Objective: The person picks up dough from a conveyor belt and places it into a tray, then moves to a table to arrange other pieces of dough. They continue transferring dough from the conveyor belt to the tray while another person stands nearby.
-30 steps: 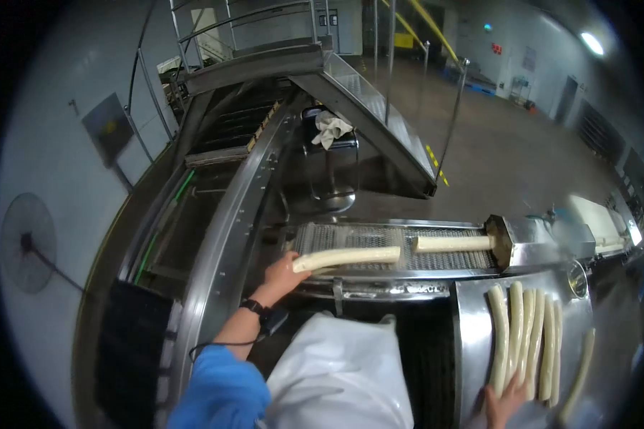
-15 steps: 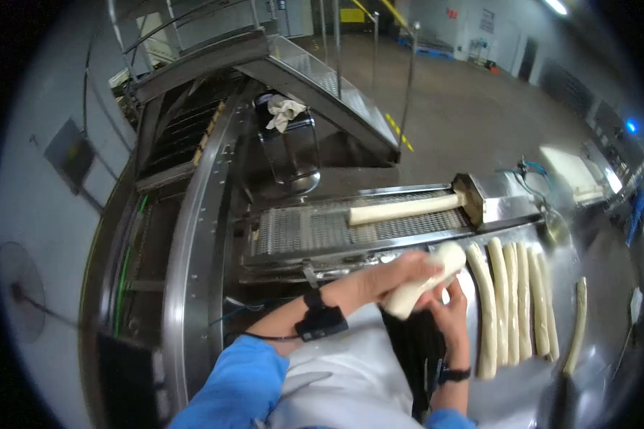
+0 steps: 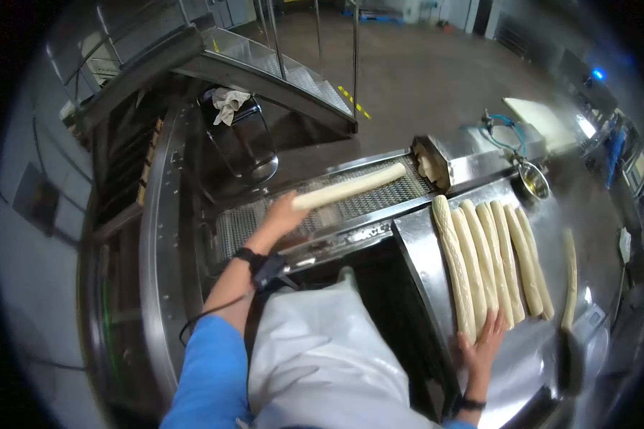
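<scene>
Pale dough logs (image 3: pixel 504 257), several of them, lie side by side on the metal table to my right. My right hand (image 3: pixel 485 339) rests at their near ends, fingers spread and touching the dough. A single dough log (image 3: pixel 354 187) lies on the wire-mesh conveyor belt (image 3: pixel 247 227) ahead of me. Its left end is in my left hand (image 3: pixel 285 213), with the fingers closed around it.
Dough shows in the mouth of a metal machine housing (image 3: pixel 472 159) at the belt's right end. A steel bowl (image 3: pixel 533 180) sits beyond the logs. Another dough strip (image 3: pixel 569 279) lies farther right. Metal stairs (image 3: pixel 286 75) and a chair (image 3: pixel 243 139) stand behind the belt.
The dough piece held between both hands is out of them. My left hand has reached forward to the belt's dough log, while the right has moved to the row. The view has shifted.
</scene>
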The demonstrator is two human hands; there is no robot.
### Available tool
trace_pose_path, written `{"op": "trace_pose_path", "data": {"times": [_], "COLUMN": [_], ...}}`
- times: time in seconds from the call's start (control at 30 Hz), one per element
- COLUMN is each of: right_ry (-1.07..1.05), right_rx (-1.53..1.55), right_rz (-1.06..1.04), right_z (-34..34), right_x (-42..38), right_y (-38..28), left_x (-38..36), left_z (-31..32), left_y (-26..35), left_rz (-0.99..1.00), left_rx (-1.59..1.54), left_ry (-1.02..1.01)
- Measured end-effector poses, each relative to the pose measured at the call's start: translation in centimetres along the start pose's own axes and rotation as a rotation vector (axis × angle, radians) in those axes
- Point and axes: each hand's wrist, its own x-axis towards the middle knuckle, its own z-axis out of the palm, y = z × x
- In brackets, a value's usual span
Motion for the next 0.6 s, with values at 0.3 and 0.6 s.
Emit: {"op": "trace_pose_path", "data": {"times": [0.3,0.6], "right_ry": [0.057,-0.405], "right_rx": [-0.101,-0.113], "right_rz": [0.272,-0.032], "right_z": [4.1,0.7], "right_x": [3.3,9.6], "right_y": [-2.2,-3.6], "left_x": [-2.7,-7.0], "left_z": [0.7,-1.4], "left_y": [0.1,-1.1], "left_rz": [0.072,0.175], "left_rx": [-0.008,0.100], "left_ry": [-0.075,-0.030]}}
